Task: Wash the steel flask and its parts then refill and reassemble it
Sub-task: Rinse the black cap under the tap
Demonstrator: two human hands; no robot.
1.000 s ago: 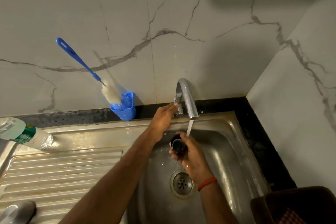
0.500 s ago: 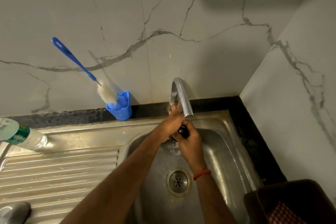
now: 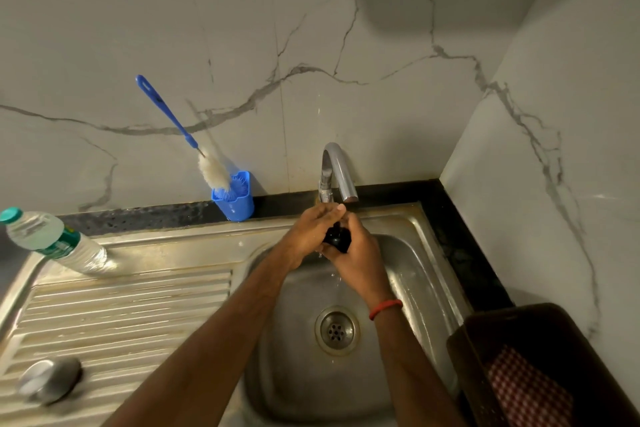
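A small black flask part [image 3: 337,239] sits between both hands over the sink basin [image 3: 412,274], just under the tap spout [image 3: 341,173]. My right hand [image 3: 360,260] cups it from below and the right. My left hand [image 3: 313,229] presses on it from the left, fingers reaching toward the spout. A few drops fall beneath the hands; no steady stream shows. A steel piece of the flask [image 3: 48,380] lies on the ribbed drainboard [image 3: 121,315] at the lower left; it is blurred.
A blue bottle brush [image 3: 180,130] leans in a blue holder [image 3: 233,196] against the marble wall. A clear plastic water bottle [image 3: 52,239] lies at the drainboard's back left. A dark basket [image 3: 540,367] with checked cloth stands at the lower right. The drain [image 3: 336,329] is open.
The tap's stream has stopped. My left hand came off the tap base and joined my right hand on the black part, which rose closer to the spout.
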